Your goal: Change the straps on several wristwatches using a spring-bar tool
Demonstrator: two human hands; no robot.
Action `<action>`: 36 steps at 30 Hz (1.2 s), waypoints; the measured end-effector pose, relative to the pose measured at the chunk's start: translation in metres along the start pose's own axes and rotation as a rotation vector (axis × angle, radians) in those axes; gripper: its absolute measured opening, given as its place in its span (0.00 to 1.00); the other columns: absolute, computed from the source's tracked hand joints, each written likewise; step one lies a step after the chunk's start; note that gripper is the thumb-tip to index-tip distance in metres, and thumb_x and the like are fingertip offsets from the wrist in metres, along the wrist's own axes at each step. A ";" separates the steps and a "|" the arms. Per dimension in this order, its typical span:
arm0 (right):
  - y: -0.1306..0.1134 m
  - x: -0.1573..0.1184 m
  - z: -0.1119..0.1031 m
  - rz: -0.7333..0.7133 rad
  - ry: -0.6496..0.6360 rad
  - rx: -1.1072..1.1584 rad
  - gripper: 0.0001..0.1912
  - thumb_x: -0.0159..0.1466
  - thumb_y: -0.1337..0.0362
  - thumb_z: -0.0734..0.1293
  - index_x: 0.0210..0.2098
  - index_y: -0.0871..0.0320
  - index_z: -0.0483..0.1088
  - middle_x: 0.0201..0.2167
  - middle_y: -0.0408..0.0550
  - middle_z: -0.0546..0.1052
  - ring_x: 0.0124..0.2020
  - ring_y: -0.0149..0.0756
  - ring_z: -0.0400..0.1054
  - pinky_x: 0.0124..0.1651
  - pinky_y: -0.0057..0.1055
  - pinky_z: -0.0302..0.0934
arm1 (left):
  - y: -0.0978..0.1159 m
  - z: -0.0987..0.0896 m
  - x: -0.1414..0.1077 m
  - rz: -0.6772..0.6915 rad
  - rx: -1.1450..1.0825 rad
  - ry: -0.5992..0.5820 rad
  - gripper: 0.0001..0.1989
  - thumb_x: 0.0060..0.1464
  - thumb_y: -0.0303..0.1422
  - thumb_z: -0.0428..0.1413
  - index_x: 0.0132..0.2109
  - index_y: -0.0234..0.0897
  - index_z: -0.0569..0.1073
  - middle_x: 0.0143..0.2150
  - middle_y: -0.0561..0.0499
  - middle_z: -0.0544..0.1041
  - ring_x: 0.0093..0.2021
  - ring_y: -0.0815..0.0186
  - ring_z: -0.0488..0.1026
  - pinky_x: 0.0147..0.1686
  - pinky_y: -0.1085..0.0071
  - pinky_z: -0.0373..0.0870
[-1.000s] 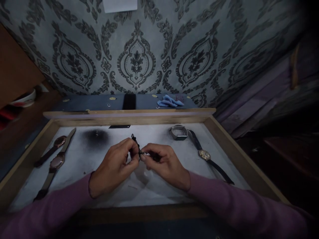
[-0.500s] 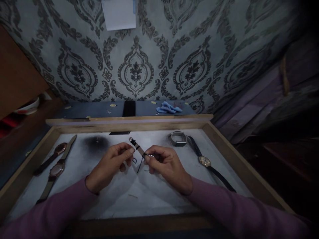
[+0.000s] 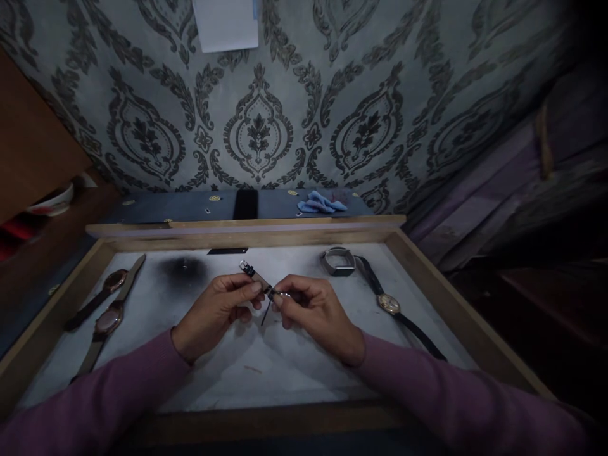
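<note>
Over the white-bottomed wooden tray, both my hands meet on a small wristwatch point(image 3: 258, 277). Its strap slants up and left, ending in a metal buckle. My right hand point(image 3: 320, 313) is closed round the watch's case end, where only a shiny edge shows between the fingers. The thumb and fingers of my left hand point(image 3: 213, 310) pinch the strap close to the case. A thin dark strip point(image 3: 266, 313) hangs below the fingertips; I cannot tell whether it belongs to the watch.
Two brown-cased watches lie at the tray's left, the nearer one point(image 3: 108, 318) with a grey-brown strap. On the right are a squarish grey watch point(image 3: 339, 261) and a black-strapped watch point(image 3: 389, 304). Behind the tray rim point(image 3: 247, 225) lie a blue cloth point(image 3: 322, 202) and a black phone-like slab point(image 3: 246, 204).
My left hand has moved right and now pinches the strap. The small dark curved piece at its fingertips is out of sight. The watch has shifted slightly down and left.
</note>
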State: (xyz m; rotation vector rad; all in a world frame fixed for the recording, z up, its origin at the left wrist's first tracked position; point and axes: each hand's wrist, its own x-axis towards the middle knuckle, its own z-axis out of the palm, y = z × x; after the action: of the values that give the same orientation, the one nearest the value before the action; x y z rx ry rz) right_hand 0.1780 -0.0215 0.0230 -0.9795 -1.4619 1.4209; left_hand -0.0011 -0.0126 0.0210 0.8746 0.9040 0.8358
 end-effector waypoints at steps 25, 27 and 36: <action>0.003 -0.001 0.000 0.069 -0.090 0.056 0.12 0.56 0.57 0.70 0.28 0.61 0.69 0.20 0.40 0.70 0.16 0.22 0.61 0.18 0.20 0.56 | 0.006 0.003 -0.003 -0.093 0.000 -0.073 0.12 0.46 0.36 0.64 0.32 0.33 0.71 0.26 0.53 0.72 0.27 0.72 0.67 0.23 0.77 0.60; 0.003 -0.001 0.000 0.075 -0.095 0.054 0.12 0.56 0.58 0.70 0.28 0.61 0.69 0.20 0.40 0.70 0.17 0.23 0.62 0.18 0.20 0.56 | 0.005 0.003 -0.003 -0.079 0.009 -0.069 0.11 0.46 0.35 0.64 0.32 0.34 0.71 0.25 0.53 0.72 0.27 0.71 0.67 0.23 0.77 0.60; 0.005 -0.004 -0.001 0.128 -0.102 -0.006 0.12 0.57 0.58 0.70 0.29 0.61 0.71 0.18 0.41 0.71 0.17 0.24 0.64 0.18 0.20 0.55 | 0.006 0.000 -0.002 -0.047 0.158 -0.033 0.09 0.42 0.33 0.64 0.29 0.35 0.72 0.23 0.56 0.69 0.24 0.73 0.64 0.23 0.76 0.58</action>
State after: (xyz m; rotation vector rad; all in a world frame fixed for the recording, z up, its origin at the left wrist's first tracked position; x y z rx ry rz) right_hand 0.1797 -0.0245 0.0178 -1.0335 -1.4999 1.5798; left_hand -0.0032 -0.0116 0.0264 0.9977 0.9679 0.7147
